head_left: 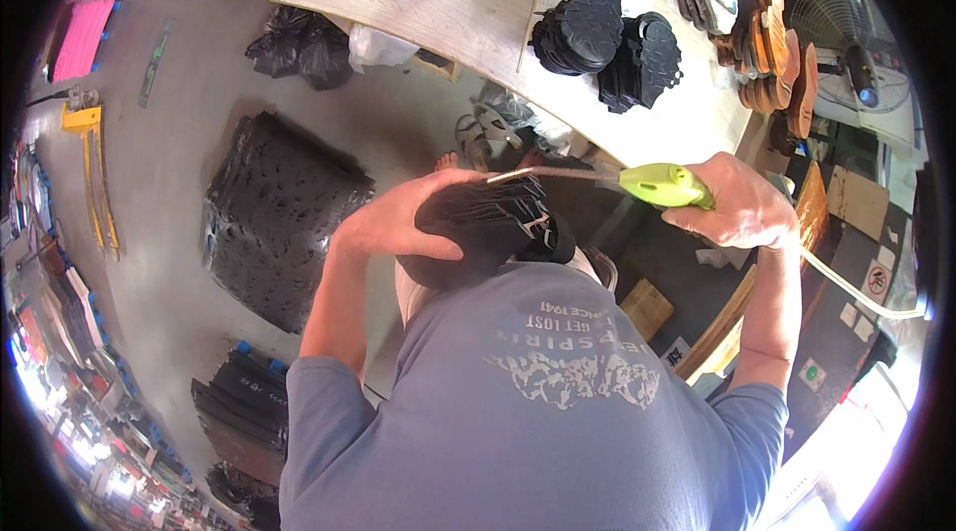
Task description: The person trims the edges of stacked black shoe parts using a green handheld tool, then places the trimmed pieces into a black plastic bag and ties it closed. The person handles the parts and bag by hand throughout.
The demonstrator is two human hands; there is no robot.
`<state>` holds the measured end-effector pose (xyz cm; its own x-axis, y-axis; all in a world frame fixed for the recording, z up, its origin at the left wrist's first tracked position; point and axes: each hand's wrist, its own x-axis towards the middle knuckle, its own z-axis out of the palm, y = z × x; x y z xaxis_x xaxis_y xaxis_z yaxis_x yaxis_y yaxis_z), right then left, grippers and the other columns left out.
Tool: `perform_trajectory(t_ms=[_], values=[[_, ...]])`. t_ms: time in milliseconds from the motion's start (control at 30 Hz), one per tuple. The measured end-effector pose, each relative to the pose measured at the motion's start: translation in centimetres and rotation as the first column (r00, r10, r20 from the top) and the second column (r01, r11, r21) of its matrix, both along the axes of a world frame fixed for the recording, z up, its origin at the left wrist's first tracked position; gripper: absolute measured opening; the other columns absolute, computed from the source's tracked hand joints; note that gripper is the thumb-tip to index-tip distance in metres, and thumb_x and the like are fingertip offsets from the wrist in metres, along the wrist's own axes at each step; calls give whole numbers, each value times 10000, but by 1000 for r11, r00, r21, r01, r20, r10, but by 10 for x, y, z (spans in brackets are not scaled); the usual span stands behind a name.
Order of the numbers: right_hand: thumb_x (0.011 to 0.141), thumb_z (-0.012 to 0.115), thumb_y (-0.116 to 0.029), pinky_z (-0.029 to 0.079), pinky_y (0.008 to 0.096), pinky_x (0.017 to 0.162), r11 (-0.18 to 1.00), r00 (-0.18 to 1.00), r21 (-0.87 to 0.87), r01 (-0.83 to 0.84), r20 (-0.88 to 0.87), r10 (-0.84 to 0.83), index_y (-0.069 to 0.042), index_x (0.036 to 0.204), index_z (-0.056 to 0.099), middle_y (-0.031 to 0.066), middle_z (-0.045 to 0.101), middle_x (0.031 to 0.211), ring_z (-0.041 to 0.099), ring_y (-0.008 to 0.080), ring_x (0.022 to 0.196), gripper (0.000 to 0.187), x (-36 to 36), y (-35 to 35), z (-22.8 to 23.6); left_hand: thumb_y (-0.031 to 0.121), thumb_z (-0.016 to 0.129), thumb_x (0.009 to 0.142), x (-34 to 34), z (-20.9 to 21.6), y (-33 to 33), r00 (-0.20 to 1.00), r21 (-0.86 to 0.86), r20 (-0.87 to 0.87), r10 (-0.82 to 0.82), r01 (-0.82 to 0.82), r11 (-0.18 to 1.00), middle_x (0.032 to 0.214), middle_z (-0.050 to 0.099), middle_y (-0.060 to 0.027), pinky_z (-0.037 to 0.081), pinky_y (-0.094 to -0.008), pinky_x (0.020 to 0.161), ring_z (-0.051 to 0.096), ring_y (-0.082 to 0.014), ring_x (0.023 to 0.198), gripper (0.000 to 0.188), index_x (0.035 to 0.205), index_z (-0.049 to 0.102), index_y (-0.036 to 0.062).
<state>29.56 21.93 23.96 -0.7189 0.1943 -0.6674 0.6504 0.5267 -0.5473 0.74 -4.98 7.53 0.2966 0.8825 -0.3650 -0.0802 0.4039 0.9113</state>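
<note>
This looks like a workshop or small factory floor, probably one making soles. A pale worktable (448, 28) at the top of the frame bears stacks of cut black pieces (578, 28), with sole-shaped pieces (772, 28) piled at upper right beside a fan (827, 18). Black textured sheets (284, 217) lie on the grey floor (149, 302), left of centre; a yellow pallet truck (85, 120) stands at far left. Right of centre is a green hand tool (659, 184) on a pale hose (861, 302).

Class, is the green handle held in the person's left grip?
No, the right grip holds the green handle; the left grip holds black pieces.
</note>
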Motion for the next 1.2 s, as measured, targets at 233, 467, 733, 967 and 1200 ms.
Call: perform_trajectory(t_ms=[233, 467, 733, 967, 1200], values=[[865, 780, -155, 513, 394, 729, 967, 968, -77, 241, 86, -234, 28, 1120, 719, 189, 736, 890, 674, 283, 759, 320, 4, -6, -10, 239, 878, 692, -4, -65, -37, 763, -247, 468, 446, -371, 895, 1428, 595, -157, 424, -362, 1140, 561, -270, 1336, 937, 1501, 481, -18], [912, 759, -124, 528, 340, 760, 956, 968, -175, 236, -45, -248, -10, 1299, 687, 143, 770, 948, 645, 160, 770, 410, 9, -49, -32, 387, 818, 821, 25, -110, -45, 176, -371, 689, 703, -748, 550, 1272, 703, -167, 543, -462, 1012, 685, -317, 1137, 795, 1437, 533, -28], [904, 765, -98, 531, 401, 688, 962, 921, -87, 258, -280, -273, -15, 1163, 712, 198, 729, 883, 675, 345, 728, 277, 22, -72, -38, 505, 522, 1050, 27, -94, -2, -121, -366, 826, 550, -857, 362, 1387, 646, -161, 510, -526, 1087, 632, -364, 1242, 621, 1460, 552, 40], [921, 807, -177, 537, 394, 645, 920, 882, 46, 389, -308, -358, -14, 1050, 709, 172, 706, 811, 654, 349, 668, 230, 27, -96, -49, 519, 616, 1010, 17, -73, 11, -176, -355, 912, 370, -789, 500, 1568, 512, -83, 275, -609, 1231, 444, -331, 1456, 611, 1509, 546, 173], [907, 821, -179, 550, 395, 639, 967, 911, 51, 249, -350, -216, -3, 1006, 704, 151, 705, 795, 679, 334, 679, 234, 29, -110, -58, 595, 622, 979, 16, -43, 17, -212, -457, 696, 686, -868, 195, 1516, 568, -32, 277, -608, 1211, 475, -307, 1430, 646, 1469, 585, 175]])
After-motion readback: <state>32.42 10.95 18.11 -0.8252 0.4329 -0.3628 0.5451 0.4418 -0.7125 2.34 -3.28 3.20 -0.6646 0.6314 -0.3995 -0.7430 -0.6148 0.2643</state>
